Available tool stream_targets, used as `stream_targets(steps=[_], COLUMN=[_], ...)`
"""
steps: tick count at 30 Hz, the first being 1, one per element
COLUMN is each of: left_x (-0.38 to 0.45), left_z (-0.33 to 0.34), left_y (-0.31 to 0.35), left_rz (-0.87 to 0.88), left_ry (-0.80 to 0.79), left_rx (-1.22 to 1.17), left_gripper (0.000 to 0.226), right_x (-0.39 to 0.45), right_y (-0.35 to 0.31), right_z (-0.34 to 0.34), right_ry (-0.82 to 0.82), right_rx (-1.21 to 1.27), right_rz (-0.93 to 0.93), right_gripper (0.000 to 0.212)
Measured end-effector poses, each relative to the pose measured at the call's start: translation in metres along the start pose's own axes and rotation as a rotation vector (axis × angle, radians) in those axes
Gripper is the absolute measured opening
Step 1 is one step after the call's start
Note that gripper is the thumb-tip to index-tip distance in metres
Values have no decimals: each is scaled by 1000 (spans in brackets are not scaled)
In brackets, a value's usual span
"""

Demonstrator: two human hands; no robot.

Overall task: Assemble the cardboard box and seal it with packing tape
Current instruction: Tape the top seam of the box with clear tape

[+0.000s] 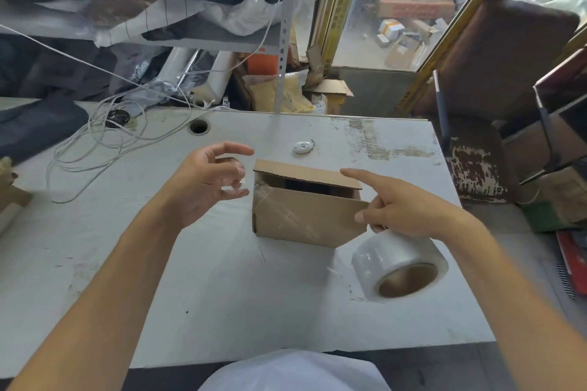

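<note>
A small brown cardboard box (305, 213) stands mid-table. Its top flaps are folded partway, leaving a dark gap, and clear tape shines on its left front corner. My left hand (209, 184) hovers just left of the box without touching it, fingers loosely spread and curled. A glint of clear film shows at its fingertips; whether it is pinched is unclear. My right hand (403, 206) is at the box's right end. Its index finger stretches over the far flap, the thumb lies against the near flap, and the other fingers grip a roll of clear packing tape (397, 263) hanging below.
The grey table (222, 279) holds a small white oval object (303, 147) behind the box, a cable hole (199, 127) and a tangle of white cable (104, 143) at the left. A worn brown chair (476, 152) stands at the right edge. Cluttered shelves rise behind.
</note>
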State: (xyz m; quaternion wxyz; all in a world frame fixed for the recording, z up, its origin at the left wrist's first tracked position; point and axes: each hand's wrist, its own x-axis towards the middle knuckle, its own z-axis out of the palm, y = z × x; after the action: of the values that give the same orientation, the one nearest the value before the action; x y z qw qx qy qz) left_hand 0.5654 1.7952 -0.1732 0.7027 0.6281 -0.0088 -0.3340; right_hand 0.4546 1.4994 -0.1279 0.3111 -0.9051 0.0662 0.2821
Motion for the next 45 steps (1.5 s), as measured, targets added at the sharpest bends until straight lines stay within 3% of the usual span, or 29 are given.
stream_targets(steps=[3,6,13,18,23,28,34,39,43,45], left_x=[1,1,2,6,8,10,17,17,18,19], left_z=[-1,-4,-3,-5,-8,-7,-21,-26,-22,-15], left_y=[-3,-3,-8,-13,-10,-7,-18,-24,-32,-37], left_rz=[9,14,3,0,2,-24,-56,-64,-52,-42], left_ry=[54,77,-43,-25,108,63,126,65,-24,-30], left_rx=[0,-17,-173,-313,-131,-144,-67,-130,-213,-255], left_gripper=[44,44,42,42,26,31,16,22,50,37], right_x=[9,20,33,34,27,25,28,25,21,20], right_y=[5,3,3,17,25,29,31,30,40,43], right_z=[3,6,9,9,6,9,7,1,-6,-6], right_ry=[0,6,-43,-70,-121,-117,-119,-88,-67,-99], right_rx=[83,88,147,246,346,373,386,380,361,355], right_rz=[23,52,53,15,-27,-23,25,31,56,48], right_gripper=[76,68,63,62,59,55,52,40,50,50])
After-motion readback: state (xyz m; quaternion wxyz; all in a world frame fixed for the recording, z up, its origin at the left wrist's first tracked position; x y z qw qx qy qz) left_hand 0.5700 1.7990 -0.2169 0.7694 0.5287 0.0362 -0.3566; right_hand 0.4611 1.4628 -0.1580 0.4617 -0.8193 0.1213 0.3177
